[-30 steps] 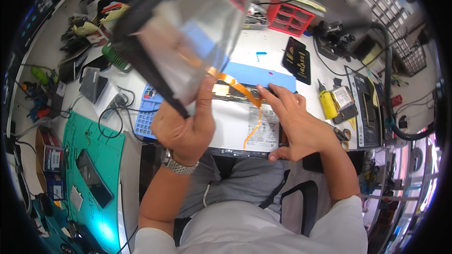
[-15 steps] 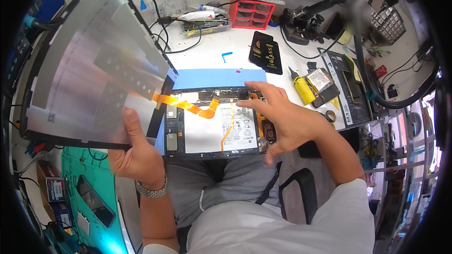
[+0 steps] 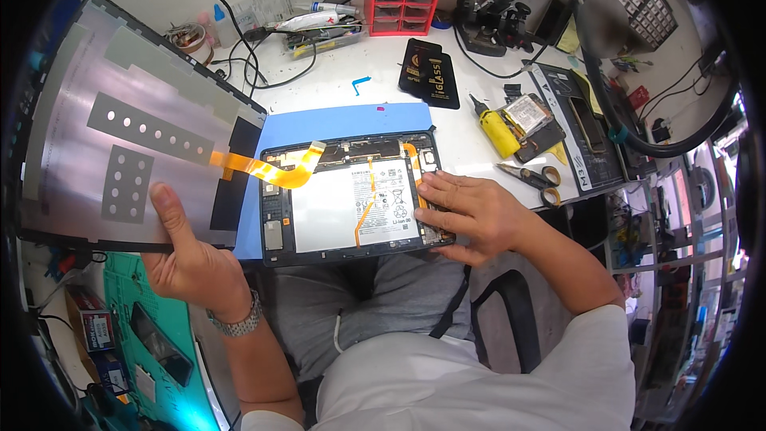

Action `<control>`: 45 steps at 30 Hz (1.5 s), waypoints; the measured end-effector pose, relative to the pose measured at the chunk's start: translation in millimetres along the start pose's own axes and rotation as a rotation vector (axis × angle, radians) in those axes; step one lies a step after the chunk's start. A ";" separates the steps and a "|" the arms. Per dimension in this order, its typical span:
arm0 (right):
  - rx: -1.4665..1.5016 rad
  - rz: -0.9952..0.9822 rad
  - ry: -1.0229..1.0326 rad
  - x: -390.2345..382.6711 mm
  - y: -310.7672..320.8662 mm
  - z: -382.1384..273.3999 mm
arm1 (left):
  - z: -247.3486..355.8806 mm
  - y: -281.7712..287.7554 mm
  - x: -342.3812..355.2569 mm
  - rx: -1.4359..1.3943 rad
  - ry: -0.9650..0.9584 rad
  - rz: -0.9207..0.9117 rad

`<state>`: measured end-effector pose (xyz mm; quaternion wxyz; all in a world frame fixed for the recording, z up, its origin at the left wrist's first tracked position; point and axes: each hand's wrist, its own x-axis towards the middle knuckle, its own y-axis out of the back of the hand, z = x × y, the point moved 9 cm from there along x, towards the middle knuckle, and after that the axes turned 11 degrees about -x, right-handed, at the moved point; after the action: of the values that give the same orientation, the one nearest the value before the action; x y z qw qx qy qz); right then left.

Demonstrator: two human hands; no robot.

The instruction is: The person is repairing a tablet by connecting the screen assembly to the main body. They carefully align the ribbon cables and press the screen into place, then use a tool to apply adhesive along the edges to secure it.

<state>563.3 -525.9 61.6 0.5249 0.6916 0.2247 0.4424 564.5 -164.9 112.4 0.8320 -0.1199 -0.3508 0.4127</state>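
White workbench (image 3: 335, 88) carries a blue mat (image 3: 335, 124), scissors (image 3: 527, 178), red drawer box (image 3: 401, 9), cables (image 3: 263, 72)

A detached tablet screen panel (image 3: 132, 124) is held up by the left hand (image 3: 187, 259), thumb laid on its silvery back. An orange flex cable (image 3: 271, 166) joins it to the opened tablet body (image 3: 351, 199), which lies on a blue mat (image 3: 335, 121). The body's right edge is pressed by the right hand (image 3: 471, 215), fingers flat. Scissors (image 3: 531, 177) lie just beside it.
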 end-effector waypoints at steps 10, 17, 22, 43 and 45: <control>0.025 0.085 0.063 7.7 17.7 -4.4 | 7.5 6.3 3.3 0.006 -0.023 0.014; -0.102 0.157 0.245 2.7 20.0 -25.7 | 4.5 4.1 0.4 -0.022 0.006 0.004; -0.289 0.174 0.311 6.7 33.4 -33.4 | 7.3 2.1 -0.7 -0.052 0.015 -0.011; -0.320 0.344 -0.074 82.3 -29.6 -134.8 | -70.6 -58.2 21.8 -0.407 0.256 -0.488; -0.360 0.351 -0.113 99.1 -35.1 -138.3 | -78.2 -59.4 17.0 -0.390 0.267 -0.526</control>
<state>501.8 -364.0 74.3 0.5666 0.6390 -0.0110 0.5200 660.7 -182.2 93.0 0.9097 -0.2350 -0.3303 0.0903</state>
